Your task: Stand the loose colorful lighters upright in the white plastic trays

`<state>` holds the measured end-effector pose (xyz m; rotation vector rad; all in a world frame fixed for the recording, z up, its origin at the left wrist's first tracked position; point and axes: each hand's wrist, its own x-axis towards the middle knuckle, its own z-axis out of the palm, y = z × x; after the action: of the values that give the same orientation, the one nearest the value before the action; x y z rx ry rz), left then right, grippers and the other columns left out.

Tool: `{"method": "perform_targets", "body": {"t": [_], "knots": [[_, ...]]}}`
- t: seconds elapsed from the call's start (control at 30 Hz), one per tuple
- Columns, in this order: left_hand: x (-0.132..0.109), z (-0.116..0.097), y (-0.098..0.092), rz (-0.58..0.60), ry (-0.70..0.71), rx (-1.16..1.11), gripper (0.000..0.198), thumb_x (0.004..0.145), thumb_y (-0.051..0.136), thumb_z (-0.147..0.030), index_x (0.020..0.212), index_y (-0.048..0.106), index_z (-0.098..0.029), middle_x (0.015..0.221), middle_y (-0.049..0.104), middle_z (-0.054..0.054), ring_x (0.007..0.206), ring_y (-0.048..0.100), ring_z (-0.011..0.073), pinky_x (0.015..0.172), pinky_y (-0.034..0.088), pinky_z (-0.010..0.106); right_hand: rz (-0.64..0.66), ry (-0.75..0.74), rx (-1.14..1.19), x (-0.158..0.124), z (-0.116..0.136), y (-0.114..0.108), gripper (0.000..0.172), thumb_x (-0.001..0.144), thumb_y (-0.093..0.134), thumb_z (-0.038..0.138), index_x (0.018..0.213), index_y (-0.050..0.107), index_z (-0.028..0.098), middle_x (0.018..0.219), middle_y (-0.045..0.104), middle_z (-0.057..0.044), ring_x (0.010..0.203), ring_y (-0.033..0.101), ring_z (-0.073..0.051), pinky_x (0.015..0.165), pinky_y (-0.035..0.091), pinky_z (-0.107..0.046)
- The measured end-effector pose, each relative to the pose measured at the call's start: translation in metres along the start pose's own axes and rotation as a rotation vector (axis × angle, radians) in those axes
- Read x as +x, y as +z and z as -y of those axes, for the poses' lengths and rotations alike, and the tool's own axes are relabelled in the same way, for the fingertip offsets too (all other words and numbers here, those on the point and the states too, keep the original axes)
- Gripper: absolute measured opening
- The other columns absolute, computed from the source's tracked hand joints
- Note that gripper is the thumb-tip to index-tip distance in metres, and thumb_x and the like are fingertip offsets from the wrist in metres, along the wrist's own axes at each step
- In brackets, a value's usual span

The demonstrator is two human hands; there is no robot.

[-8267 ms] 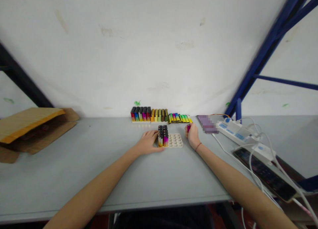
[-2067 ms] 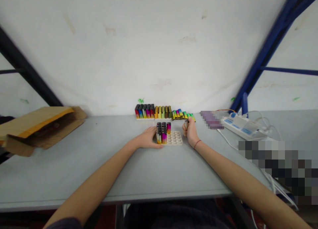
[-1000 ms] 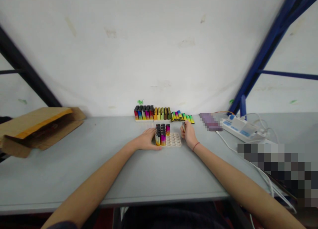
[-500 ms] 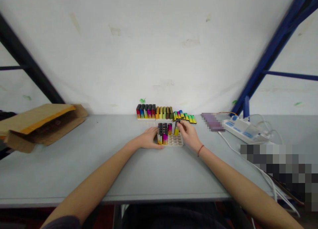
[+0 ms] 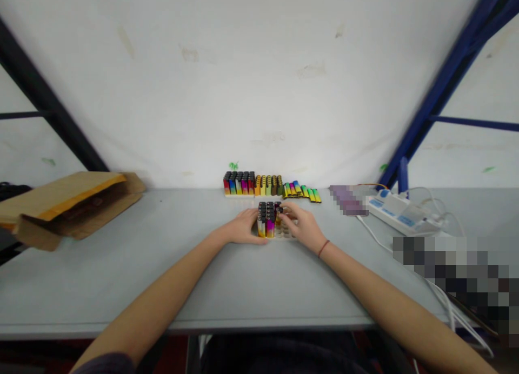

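A lighter point(image 5: 279, 214) was gripped by the right hand point(image 5: 300, 228) over the tray point(image 5: 284, 235); the tray's edge was steadied by the flattened, empty left hand point(image 5: 243, 231).

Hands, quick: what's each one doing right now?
Left hand: open, flat against the tray.
Right hand: fingers closed on a lighter over the tray.

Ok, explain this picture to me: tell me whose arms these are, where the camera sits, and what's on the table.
No machine here: the arms belong to a person wearing a camera on the head, looking forward and down. The left hand rests against a pale tray on the grey table, beside upright coloured lighters standing in it. The right hand grips one lighter over the tray. More lighters line the wall, some lying loose. A cardboard box lies left, a power strip right.
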<state>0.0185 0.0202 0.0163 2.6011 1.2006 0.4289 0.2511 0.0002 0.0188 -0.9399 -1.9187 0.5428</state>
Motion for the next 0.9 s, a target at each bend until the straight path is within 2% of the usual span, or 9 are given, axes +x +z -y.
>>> {"method": "perform_targets", "body": {"t": [0.2,0.3,0.4,0.5,0.57,0.63,0.73,0.8,0.9], "knots": [[0.0,0.0,0.0,0.01,-0.001,0.012,0.094,0.068,0.071,-0.062,0.138,0.041,-0.009,0.139,0.047,0.02,0.125,0.047,0.0377,0.109,0.033,0.047,0.016,-0.068,-0.256,0.003,0.001,-0.006,0.029,0.09,0.053,0.033,0.114,0.063,0.022,0.104,0.066,-0.008,0.075,0.064,-0.016,0.072,0.052,-0.029],[0.0,0.001,0.001,-0.003,-0.006,0.014,0.094,0.067,0.072,-0.062,0.138,0.041,-0.011,0.14,0.047,0.018,0.126,0.046,0.0377,0.109,0.033,0.047,-0.028,-0.071,-0.365,0.01,-0.007,-0.016,0.036,0.091,0.048,0.033,0.124,0.059,0.021,0.111,0.066,-0.01,0.089,0.064,-0.02,0.084,0.051,-0.033],[0.0,0.003,0.001,-0.003,-0.016,0.021,0.093,0.066,0.073,-0.063,0.138,0.042,-0.013,0.139,0.049,0.017,0.126,0.046,0.0374,0.11,0.033,0.046,-0.124,0.055,-0.563,0.016,-0.028,-0.031,0.042,0.093,0.036,0.022,0.13,0.056,0.015,0.125,0.062,-0.014,0.116,0.055,-0.025,0.103,0.04,-0.039],[0.0,0.003,0.001,0.007,-0.016,0.018,0.091,0.066,0.073,-0.062,0.137,0.043,-0.014,0.136,0.051,0.015,0.124,0.048,0.0371,0.108,0.035,0.046,-0.056,0.292,-0.788,0.018,-0.054,-0.047,0.049,0.091,0.037,0.018,0.139,0.046,0.011,0.146,0.044,-0.016,0.133,0.04,-0.028,0.107,0.033,-0.043],[0.0,0.004,0.001,0.004,-0.016,0.017,0.09,0.066,0.073,-0.062,0.137,0.044,-0.015,0.135,0.052,0.015,0.123,0.048,0.0372,0.108,0.036,0.046,0.033,0.413,-0.845,0.017,-0.066,-0.055,0.044,0.093,0.035,0.021,0.134,0.05,0.011,0.141,0.05,-0.017,0.128,0.046,-0.029,0.102,0.038,-0.042],[0.0,0.004,0.001,-0.001,-0.013,0.018,0.09,0.066,0.073,-0.062,0.137,0.044,-0.015,0.136,0.051,0.015,0.124,0.048,0.0369,0.109,0.035,0.046,0.103,0.498,-0.865,0.017,-0.07,-0.061,0.039,0.096,0.033,0.026,0.122,0.057,0.011,0.124,0.062,-0.02,0.113,0.058,-0.029,0.092,0.044,-0.039],[0.0,0.004,0.0,0.008,-0.013,0.017,0.091,0.066,0.072,-0.063,0.138,0.042,-0.014,0.139,0.049,0.016,0.127,0.045,0.0361,0.111,0.032,0.045,0.099,0.572,-0.918,0.02,-0.067,-0.066,0.035,0.096,0.039,0.034,0.109,0.061,0.01,0.105,0.068,-0.02,0.097,0.066,-0.029,0.08,0.046,-0.035],[0.0,0.003,-0.001,0.022,-0.019,0.017,0.093,0.067,0.072,-0.062,0.138,0.041,-0.011,0.141,0.047,0.018,0.129,0.044,0.0364,0.111,0.031,0.045,0.069,0.604,-0.966,0.021,-0.064,-0.066,0.031,0.095,0.042,0.03,0.107,0.061,0.009,0.101,0.068,-0.022,0.096,0.066,-0.03,0.077,0.046,-0.034],[-0.001,0.001,-0.002,0.033,-0.019,0.015,0.094,0.067,0.071,-0.062,0.138,0.041,-0.007,0.14,0.046,0.02,0.128,0.044,0.0373,0.112,0.031,0.044,0.035,0.63,-1.006,0.021,-0.064,-0.067,0.027,0.09,0.042,0.012,0.11,0.059,0.004,0.103,0.066,-0.025,0.099,0.065,-0.031,0.079,0.045,-0.035]]}}
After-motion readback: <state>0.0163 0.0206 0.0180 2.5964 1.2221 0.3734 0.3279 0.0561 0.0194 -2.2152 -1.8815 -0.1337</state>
